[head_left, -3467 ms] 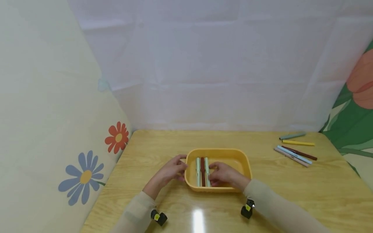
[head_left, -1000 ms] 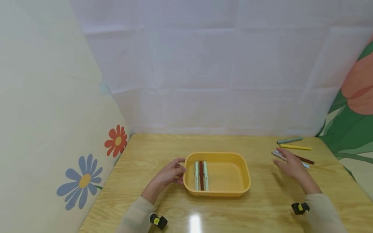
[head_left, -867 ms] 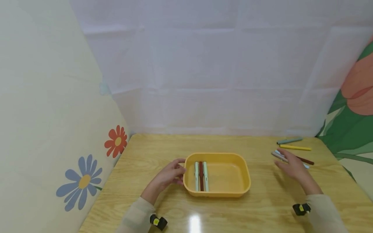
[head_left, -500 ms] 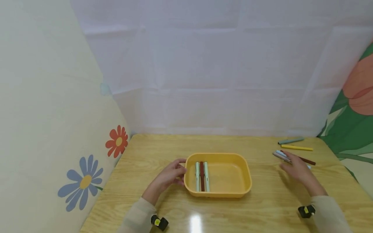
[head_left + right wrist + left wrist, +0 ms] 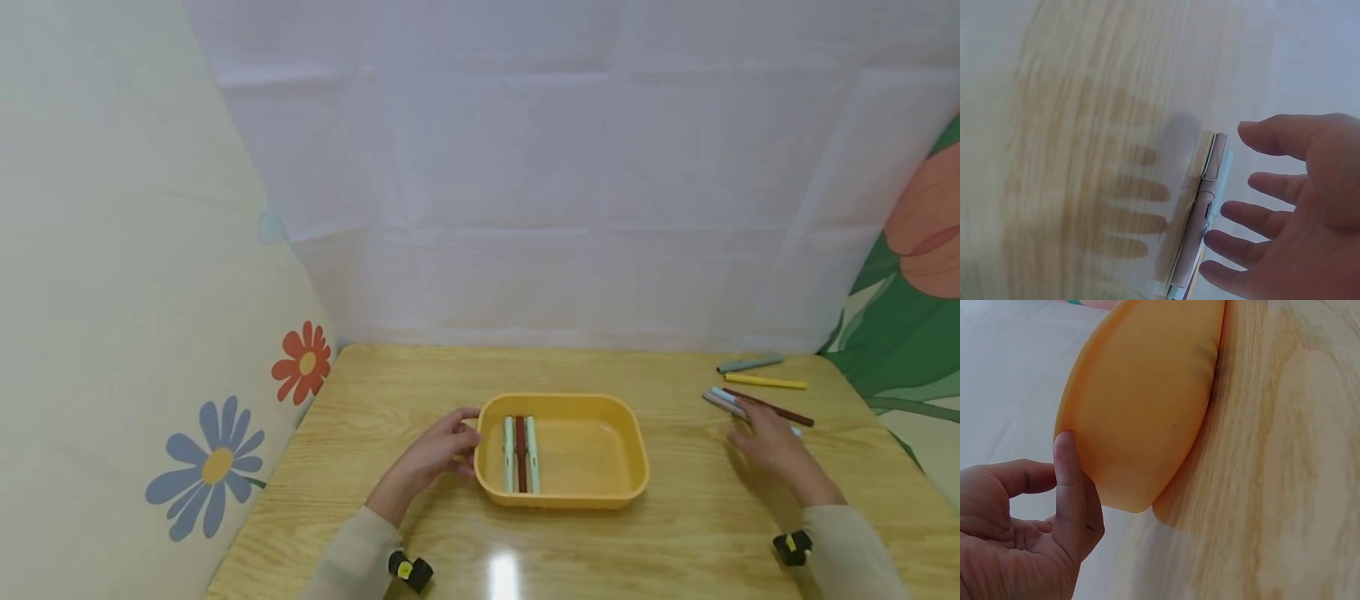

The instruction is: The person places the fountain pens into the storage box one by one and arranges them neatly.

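My left hand [image 5: 438, 450] pinches the left rim of a yellow plastic tray [image 5: 562, 502]; the left wrist view shows its fingertip against the tray's outer wall [image 5: 1141, 394]. Inside, at the left, three capped pens lie side by side: a mint pen [image 5: 509, 454], a dark red pen [image 5: 521, 454] and another mint pen [image 5: 532, 454]. Over a small group of pens at the right hovers my right hand [image 5: 776, 442], fingers spread and holding nothing. Beside its fingertips are a mauve pen [image 5: 1200, 219] and a light blue pen [image 5: 1227, 165], the latter partly hidden by the hand in the head view.
Past the right hand lie a dark brown-red pen [image 5: 787, 413], a yellow pen [image 5: 765, 382] and a grey-green pen [image 5: 750, 364]. The wooden table [image 5: 405, 375] ends at a white cloth backdrop [image 5: 480, 283]; a flowered cloth [image 5: 285, 275] hangs at the left.
My right hand has left the pens in the tray and moved right to the loose pens, edging slightly further right lately. The left hand stays at the tray's rim.
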`<state>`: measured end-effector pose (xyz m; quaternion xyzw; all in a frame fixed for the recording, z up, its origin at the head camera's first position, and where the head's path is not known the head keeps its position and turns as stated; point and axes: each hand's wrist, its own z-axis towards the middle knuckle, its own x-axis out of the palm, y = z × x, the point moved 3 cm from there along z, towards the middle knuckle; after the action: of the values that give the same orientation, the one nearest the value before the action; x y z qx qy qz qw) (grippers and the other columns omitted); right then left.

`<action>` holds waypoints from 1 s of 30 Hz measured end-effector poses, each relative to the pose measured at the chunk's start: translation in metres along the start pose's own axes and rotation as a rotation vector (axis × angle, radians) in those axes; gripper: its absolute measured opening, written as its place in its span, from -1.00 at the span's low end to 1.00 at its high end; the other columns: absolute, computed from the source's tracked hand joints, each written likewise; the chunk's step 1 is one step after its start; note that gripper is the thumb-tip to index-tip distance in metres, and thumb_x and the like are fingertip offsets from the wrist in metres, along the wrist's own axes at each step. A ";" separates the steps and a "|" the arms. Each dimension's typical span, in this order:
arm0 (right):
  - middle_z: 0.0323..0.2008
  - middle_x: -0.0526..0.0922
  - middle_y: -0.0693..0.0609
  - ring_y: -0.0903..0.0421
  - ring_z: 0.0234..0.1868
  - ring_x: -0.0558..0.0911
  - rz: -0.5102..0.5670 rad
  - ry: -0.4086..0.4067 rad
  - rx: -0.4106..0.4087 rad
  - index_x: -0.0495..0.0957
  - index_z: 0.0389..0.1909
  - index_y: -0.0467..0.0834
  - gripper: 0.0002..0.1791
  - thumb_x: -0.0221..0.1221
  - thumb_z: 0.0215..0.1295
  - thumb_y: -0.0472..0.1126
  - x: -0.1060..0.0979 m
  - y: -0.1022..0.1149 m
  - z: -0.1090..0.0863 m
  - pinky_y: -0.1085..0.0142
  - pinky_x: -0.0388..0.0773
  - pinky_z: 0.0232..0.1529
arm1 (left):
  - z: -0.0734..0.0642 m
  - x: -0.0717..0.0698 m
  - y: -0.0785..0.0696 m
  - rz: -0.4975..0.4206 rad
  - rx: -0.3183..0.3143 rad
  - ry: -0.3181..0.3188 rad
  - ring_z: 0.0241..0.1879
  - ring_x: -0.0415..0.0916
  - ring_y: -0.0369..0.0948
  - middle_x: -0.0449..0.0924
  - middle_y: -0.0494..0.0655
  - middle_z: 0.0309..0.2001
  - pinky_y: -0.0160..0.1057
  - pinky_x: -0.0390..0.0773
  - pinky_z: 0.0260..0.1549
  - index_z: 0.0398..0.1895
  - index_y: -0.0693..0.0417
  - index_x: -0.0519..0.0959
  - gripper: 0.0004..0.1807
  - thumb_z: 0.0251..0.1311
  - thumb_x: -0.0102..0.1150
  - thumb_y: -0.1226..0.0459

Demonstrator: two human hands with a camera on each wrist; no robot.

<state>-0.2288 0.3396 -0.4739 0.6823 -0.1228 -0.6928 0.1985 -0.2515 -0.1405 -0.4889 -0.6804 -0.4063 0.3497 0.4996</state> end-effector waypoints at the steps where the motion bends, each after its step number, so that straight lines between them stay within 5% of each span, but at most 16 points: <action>1: 0.07 0.32 -0.56 -0.47 0.03 0.37 -0.011 0.005 0.007 0.21 0.22 -0.49 -0.40 0.11 0.23 -0.25 0.000 0.000 0.000 -0.26 0.38 -0.09 | 0.000 0.000 0.000 -0.002 0.000 0.002 -0.42 0.47 -0.15 0.39 0.18 -0.19 -0.19 0.63 -0.47 0.29 0.08 0.22 -0.47 0.25 0.01 0.30; 11: 0.02 0.39 -0.53 -0.48 -0.01 0.38 -0.119 0.011 0.020 0.35 0.10 -0.45 -0.48 0.14 0.16 -0.26 0.003 -0.007 0.004 -0.28 0.37 -0.11 | -0.001 0.002 0.000 0.002 0.000 0.010 -0.43 0.46 -0.16 0.39 0.19 -0.20 -0.20 0.63 -0.48 0.30 0.11 0.20 -0.48 0.27 -0.02 0.31; 24: -0.17 0.51 -0.39 -0.34 -0.10 0.47 -0.109 0.070 0.036 0.42 0.02 -0.48 -0.58 0.15 0.12 -0.41 0.003 -0.008 0.016 -0.16 0.44 -0.13 | -0.002 0.003 -0.002 0.005 0.006 0.007 -0.42 0.48 -0.16 0.39 0.19 -0.21 -0.22 0.63 -0.49 0.30 0.13 0.20 -0.47 0.26 -0.01 0.33; 30: -0.20 0.56 -0.35 -0.28 -0.14 0.52 -0.093 0.113 0.104 0.46 -0.05 -0.40 -0.71 0.09 0.21 -0.37 0.008 -0.010 0.025 -0.09 0.48 -0.17 | -0.003 0.001 -0.003 0.006 0.004 -0.002 -0.38 0.49 -0.12 0.39 0.20 -0.19 -0.19 0.64 -0.45 0.30 0.12 0.22 -0.47 0.26 0.01 0.30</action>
<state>-0.2547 0.3430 -0.4844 0.7345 -0.1154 -0.6545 0.1372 -0.2495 -0.1401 -0.4854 -0.6804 -0.4041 0.3523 0.4996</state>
